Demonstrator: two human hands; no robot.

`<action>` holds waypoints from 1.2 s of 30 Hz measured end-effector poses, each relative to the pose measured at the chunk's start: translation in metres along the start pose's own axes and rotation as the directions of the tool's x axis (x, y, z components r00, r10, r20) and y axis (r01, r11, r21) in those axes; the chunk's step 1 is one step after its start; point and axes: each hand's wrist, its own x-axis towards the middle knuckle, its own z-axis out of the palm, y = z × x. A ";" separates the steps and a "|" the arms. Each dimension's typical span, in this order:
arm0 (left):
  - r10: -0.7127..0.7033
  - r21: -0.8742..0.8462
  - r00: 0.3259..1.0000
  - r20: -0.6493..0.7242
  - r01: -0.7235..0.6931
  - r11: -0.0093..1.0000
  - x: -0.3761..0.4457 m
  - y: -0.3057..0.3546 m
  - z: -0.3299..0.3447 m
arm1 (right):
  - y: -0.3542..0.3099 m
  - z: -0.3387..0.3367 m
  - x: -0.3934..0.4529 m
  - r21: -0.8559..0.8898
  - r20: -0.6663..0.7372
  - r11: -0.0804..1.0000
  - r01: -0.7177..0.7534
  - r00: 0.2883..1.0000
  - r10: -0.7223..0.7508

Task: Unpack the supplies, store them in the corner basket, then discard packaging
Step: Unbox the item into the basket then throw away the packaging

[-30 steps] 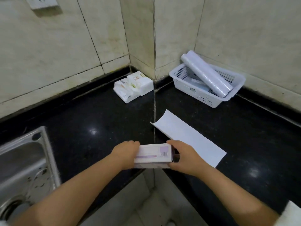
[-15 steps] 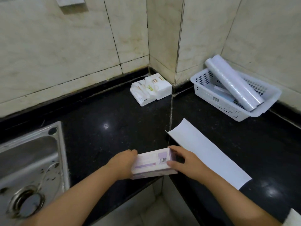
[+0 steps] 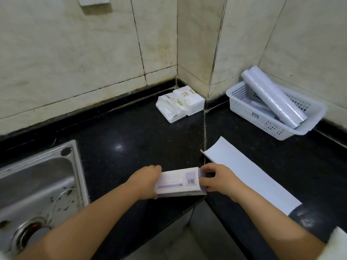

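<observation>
The left hand [image 3: 145,182] grips one end of the flat white-and-lilac cardboard box [image 3: 178,182] at the black counter's [image 3: 131,143] edge, bracing it; the right hand [image 3: 216,179] pinches the other end, likely to open it. The white perforated plastic basket [image 3: 244,109] waits in the corner, well apart.

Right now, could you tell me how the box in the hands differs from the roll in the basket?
The box is flat and rectangular with a barcode and purple print; the roll is a plain white cylinder. The box lies at the counter's front edge, held by the left hand and right hand; the roll rests untouched and tilted in the white basket, one end sticking above the rim. Both are mostly white.
</observation>
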 end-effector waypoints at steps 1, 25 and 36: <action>0.002 -0.017 1.000 0.007 -0.002 1.000 0.000 -0.004 0.001 | -0.002 0.003 0.001 0.006 -0.008 1.000 0.002 1.000 -0.002; 0.050 -0.206 0.999 -0.011 -0.051 0.977 -0.001 -0.037 0.005 | 0.002 0.028 -0.010 -0.488 -0.127 0.796 0.358 0.873 -0.470; 0.066 -0.186 0.998 -0.006 -0.066 0.980 -0.002 -0.040 0.006 | -0.002 0.036 -0.028 -0.401 -0.175 0.864 0.306 0.900 -0.400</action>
